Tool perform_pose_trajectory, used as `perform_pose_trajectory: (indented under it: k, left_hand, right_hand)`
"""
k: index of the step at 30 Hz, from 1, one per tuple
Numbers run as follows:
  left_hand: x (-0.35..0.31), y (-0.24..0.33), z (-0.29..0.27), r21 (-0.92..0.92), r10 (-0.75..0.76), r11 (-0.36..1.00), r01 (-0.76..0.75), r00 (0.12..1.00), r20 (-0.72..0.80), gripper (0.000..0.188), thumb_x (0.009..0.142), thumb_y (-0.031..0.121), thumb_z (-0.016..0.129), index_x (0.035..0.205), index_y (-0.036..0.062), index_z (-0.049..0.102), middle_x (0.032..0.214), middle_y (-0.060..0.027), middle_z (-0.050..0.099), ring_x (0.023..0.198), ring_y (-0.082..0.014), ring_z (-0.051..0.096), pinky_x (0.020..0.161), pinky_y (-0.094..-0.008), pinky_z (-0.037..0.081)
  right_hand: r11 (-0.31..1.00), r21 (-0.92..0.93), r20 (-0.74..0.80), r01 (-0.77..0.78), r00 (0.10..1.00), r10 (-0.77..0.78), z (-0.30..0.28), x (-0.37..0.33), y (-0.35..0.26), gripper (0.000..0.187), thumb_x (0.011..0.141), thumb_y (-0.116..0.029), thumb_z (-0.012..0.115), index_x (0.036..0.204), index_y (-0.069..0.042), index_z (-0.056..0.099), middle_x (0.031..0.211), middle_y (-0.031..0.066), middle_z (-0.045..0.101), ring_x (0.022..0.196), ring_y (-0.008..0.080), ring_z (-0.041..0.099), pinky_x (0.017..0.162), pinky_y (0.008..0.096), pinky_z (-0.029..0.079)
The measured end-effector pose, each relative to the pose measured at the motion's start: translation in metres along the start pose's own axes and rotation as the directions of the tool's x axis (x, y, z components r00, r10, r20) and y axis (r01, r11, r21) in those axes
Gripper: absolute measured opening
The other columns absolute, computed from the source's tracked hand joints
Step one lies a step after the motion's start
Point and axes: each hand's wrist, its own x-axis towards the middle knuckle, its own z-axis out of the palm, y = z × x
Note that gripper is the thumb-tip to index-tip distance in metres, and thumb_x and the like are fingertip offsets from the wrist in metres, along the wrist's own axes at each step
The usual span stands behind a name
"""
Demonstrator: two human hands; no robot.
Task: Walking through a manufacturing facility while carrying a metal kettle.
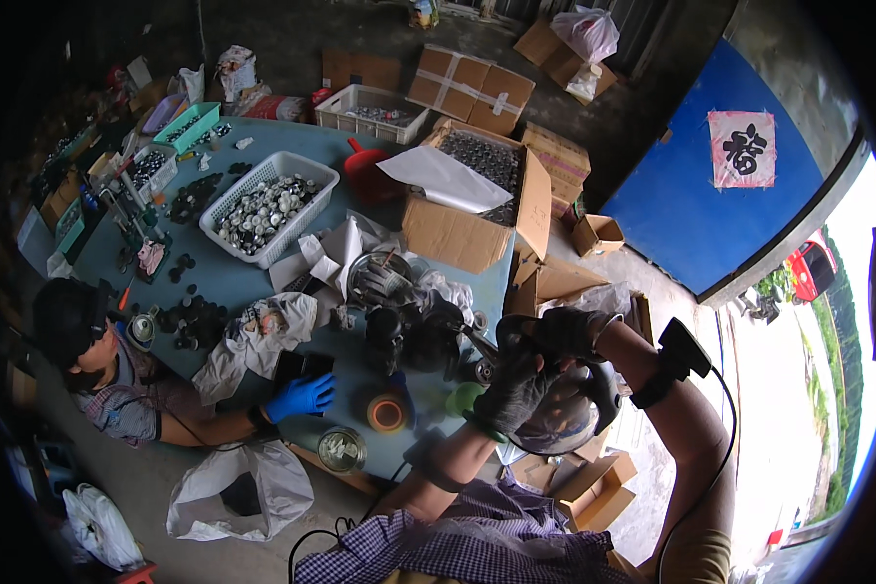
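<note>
In front of me, past the table's right edge, I hold up a shiny metal kettle with black curved parts at its side. My left hand, in a dark glove, is closed at its upper left side. My right hand, gloved too, grips from the top; its fingertips are partly hidden. Dark kettles stand on the table left of my hands. Near my left forearm are a green bowl, an orange-rimmed round container and a glass jar of small pale pieces.
A co-worker's blue-gloved hand rests on the table at left. Farther back stand a white basket of small metal parts, a red dustpan and a filled cardboard box. Open cartons lie below the kettle. A blue door is at right.
</note>
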Motion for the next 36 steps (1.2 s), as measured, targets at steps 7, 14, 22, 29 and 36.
perform_pose_trajectory:
  k: [7, 14, 22, 29, 36]
  left_hand:
    - [0.003, -0.004, 0.000, 0.133, 0.004, 0.991, -0.006, 1.000, 0.011, 0.037, 0.093, 0.018, 0.031, 0.128, 0.0103, 0.037, 0.119, -0.0043, 0.050, 0.094, -0.0152, 0.050, 0.082, -0.0320, 0.036]
    - [0.008, -0.009, -0.006, 0.008, -0.057, 0.998, 0.057, 0.996, 0.061, 0.035, 0.093, 0.021, 0.031, 0.126, 0.0108, 0.039, 0.119, -0.0050, 0.049, 0.096, -0.0174, 0.050, 0.089, -0.0357, 0.035]
    - [0.007, 0.003, 0.001, 0.209, -0.054, 0.977, 0.046, 0.998, 0.030, 0.036, 0.094, 0.018, 0.035, 0.129, 0.0102, 0.037, 0.126, -0.0071, 0.044, 0.117, -0.0193, 0.042, 0.107, -0.0381, 0.026]
    - [0.005, 0.015, 0.006, 0.824, 0.158, -0.533, -0.191, 0.935, 0.318, 0.050, 0.088, 0.020, 0.053, 0.131, 0.0050, 0.035, 0.133, -0.0071, 0.040, 0.126, -0.0170, 0.036, 0.111, -0.0304, 0.020]
    - [0.009, 0.021, 0.005, 0.725, 0.030, -0.657, -0.205, 0.954, 0.297, 0.053, 0.087, 0.020, 0.056, 0.133, 0.0049, 0.034, 0.130, -0.0068, 0.042, 0.124, -0.0156, 0.037, 0.110, -0.0298, 0.022]
  right_hand:
    - [0.995, -0.074, -0.033, 0.072, 0.997, -0.075, 0.002, 0.003, 0.002, 0.033, 0.095, -0.027, 0.034, 0.104, -0.003, 0.054, 0.083, 0.0131, 0.065, 0.069, 0.0199, 0.067, 0.058, 0.0312, 0.054]
    - [0.994, 0.103, -0.024, -0.030, 0.999, 0.032, -0.001, -0.004, -0.001, 0.045, 0.094, -0.035, 0.028, 0.096, -0.002, 0.058, 0.073, 0.0116, 0.065, 0.065, 0.0193, 0.066, 0.054, 0.0305, 0.051]
    - [0.978, -0.173, -0.063, 0.117, 0.990, -0.130, 0.005, 0.006, 0.011, 0.032, 0.094, -0.028, 0.035, 0.106, -0.004, 0.054, 0.081, 0.0110, 0.066, 0.068, 0.0201, 0.067, 0.059, 0.0312, 0.053]
    - [0.992, 0.126, 0.001, 0.032, 0.999, -0.032, 0.007, 0.021, 0.019, 0.028, 0.093, -0.022, 0.039, 0.112, -0.006, 0.051, 0.085, 0.0129, 0.065, 0.072, 0.0212, 0.067, 0.062, 0.0311, 0.054]
    - [0.976, 0.207, 0.010, -0.068, 0.998, 0.067, 0.002, 0.007, 0.011, 0.029, 0.094, -0.024, 0.038, 0.109, -0.004, 0.053, 0.084, 0.0128, 0.064, 0.069, 0.0200, 0.067, 0.061, 0.0308, 0.054]
